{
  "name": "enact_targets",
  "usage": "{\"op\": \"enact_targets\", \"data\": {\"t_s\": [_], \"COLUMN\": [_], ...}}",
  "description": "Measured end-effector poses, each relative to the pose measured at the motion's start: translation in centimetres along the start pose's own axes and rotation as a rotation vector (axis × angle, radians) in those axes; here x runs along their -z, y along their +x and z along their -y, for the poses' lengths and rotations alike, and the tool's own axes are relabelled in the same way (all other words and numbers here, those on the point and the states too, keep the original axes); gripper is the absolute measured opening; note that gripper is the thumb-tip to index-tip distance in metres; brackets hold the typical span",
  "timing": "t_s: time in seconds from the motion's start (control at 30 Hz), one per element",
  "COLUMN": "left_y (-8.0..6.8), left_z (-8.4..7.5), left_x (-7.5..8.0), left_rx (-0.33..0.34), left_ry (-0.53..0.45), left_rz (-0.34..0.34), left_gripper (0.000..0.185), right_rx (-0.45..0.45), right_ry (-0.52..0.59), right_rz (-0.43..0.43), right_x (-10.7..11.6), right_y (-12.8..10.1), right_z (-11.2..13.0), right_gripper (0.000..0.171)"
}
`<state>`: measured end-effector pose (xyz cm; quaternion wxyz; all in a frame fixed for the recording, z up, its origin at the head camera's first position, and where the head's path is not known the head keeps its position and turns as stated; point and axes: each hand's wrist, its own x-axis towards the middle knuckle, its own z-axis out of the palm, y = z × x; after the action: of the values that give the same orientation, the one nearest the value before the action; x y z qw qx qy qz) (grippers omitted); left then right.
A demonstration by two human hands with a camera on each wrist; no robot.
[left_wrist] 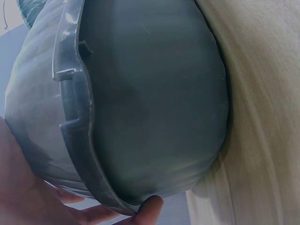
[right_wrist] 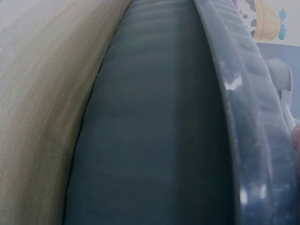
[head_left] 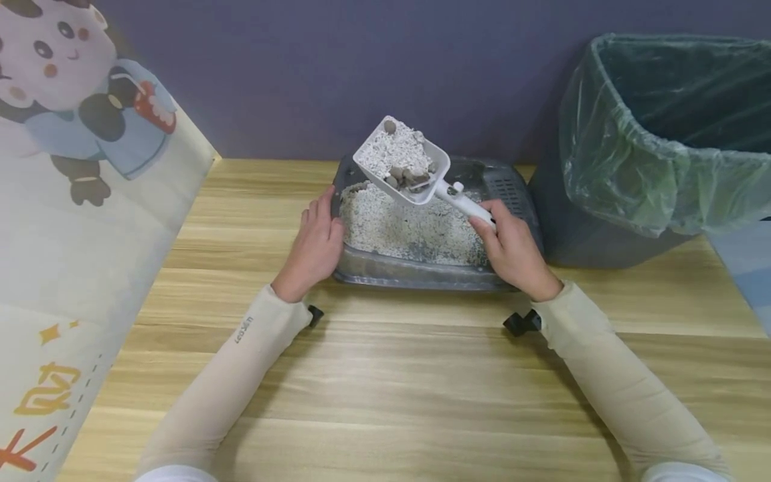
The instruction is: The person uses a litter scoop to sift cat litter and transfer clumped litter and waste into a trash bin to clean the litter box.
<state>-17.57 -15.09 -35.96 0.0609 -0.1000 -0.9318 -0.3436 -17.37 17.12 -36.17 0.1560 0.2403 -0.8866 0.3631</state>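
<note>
Scooping: the right hand grips the handle of a white scoop, its fingers curled round it, and holds the scoop raised and tilted above the litter tray.
Load: the scoop carries pale litter with several dark clumps at its lower end (a full load, by the look of it).
Left hand: the left hand rests against the left wall of the grey litter tray, fingers fairly straight along the rim, thumb under the edge in the left wrist view; it steadies rather than clasps.
Tray: it sits on the wooden desk, full of pale litter.
Bin: a lined waste bin stands just right of the tray, open at the top.
Progress: I judge one scoop lifted and not yet emptied; carrying it to the bin is left, and a darker patch near the tray's front may want another pass.
</note>
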Motion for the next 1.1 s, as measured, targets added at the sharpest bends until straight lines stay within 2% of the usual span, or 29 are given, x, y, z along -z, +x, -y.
{"op": "enact_targets", "data": {"t_s": [0.4, 0.67, 0.87, 1.1], "left_y": [0.00, 0.02, 0.00, 0.04], "left_z": [0.05, -0.07, -0.06, -0.07], "left_x": [0.08, 0.07, 0.02, 0.00], "left_rx": [0.001, -0.008, -0.005, -0.003], "left_ry": [0.005, 0.007, 0.008, 0.003], "left_rz": [-0.007, -0.004, 0.004, -0.003], "left_gripper": [0.057, 0.057, 0.057, 0.057], "right_rx": [-0.023, -0.066, -0.090, -0.076], "right_ry": [-0.034, -0.110, -0.068, -0.038], "right_rz": [-0.006, 0.009, -0.011, 0.035], "right_x": [-0.01, -0.27, -0.19, -0.02], "right_y": [0.15, 0.28, 0.24, 0.15], "right_z": [0.12, 0.09, -0.02, -0.12], "right_gripper": [0.027, 0.031, 0.029, 0.026]}}
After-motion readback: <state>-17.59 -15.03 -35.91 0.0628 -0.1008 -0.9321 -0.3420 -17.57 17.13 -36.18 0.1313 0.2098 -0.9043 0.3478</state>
